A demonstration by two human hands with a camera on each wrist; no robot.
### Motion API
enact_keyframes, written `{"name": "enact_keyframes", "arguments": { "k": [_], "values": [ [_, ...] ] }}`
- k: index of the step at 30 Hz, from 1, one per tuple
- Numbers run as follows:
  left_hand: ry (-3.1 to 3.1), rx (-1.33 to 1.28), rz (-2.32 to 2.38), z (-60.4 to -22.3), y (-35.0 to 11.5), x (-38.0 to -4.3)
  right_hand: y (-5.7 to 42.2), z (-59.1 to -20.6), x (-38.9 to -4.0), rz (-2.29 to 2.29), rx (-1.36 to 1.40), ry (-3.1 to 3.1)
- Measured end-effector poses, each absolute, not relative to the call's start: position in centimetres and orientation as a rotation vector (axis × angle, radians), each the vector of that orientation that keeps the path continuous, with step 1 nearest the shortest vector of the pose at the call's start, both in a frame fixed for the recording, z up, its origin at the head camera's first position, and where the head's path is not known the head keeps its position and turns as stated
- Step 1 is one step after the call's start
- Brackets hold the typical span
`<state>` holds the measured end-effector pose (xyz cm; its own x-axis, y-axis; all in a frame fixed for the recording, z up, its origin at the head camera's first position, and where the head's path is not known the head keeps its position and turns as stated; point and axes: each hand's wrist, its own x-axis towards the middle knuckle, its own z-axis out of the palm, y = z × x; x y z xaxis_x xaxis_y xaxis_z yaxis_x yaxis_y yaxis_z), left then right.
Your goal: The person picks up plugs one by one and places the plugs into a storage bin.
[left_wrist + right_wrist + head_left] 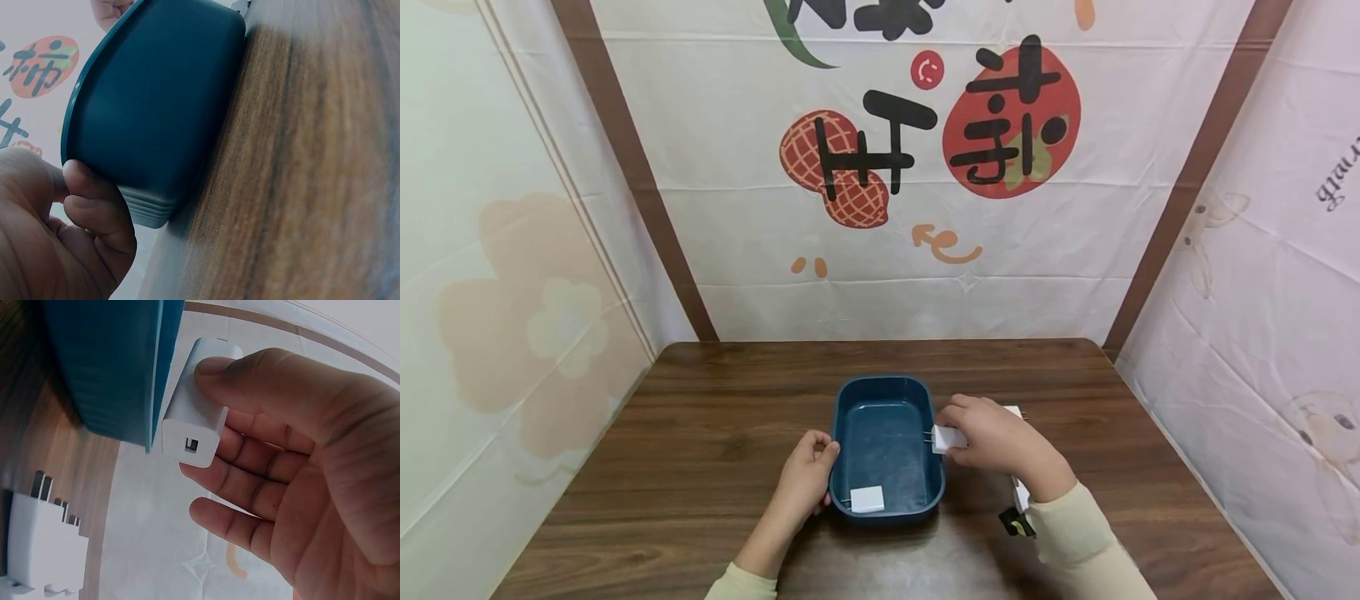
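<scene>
A dark blue plastic tray (887, 446) stands on the wooden table, with a white plug charger (867, 499) lying in its near left corner. My left hand (805, 475) grips the tray's left rim between thumb and curled fingers (103, 219). At the right rim, my right hand (1000, 437) pinches another white charger (948, 439), its metal prongs pointing left over the rim. The right wrist view shows a USB port on the end of this held charger (197, 406), close beside the tray wall (119, 375).
More white chargers (47, 544) are on the table right of the tray, partly hidden by my right forearm in the head view. Near them lies a small black item with a yellow mark (1016, 522). Printed cloth walls (895, 300) surround the table (700, 442).
</scene>
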<state>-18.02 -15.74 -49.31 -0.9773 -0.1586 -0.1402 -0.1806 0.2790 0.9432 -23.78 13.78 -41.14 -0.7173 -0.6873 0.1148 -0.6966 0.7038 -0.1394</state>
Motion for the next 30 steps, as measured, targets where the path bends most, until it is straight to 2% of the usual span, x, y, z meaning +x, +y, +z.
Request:
{"name": "enact_keyframes", "arguments": {
  "k": [30],
  "values": [
    [2.512, -0.331, 1.839, -49.1, -15.6, -17.9, 10.9, -41.1, -23.4, 0.273, 1.249, -2.752]
  ]
}}
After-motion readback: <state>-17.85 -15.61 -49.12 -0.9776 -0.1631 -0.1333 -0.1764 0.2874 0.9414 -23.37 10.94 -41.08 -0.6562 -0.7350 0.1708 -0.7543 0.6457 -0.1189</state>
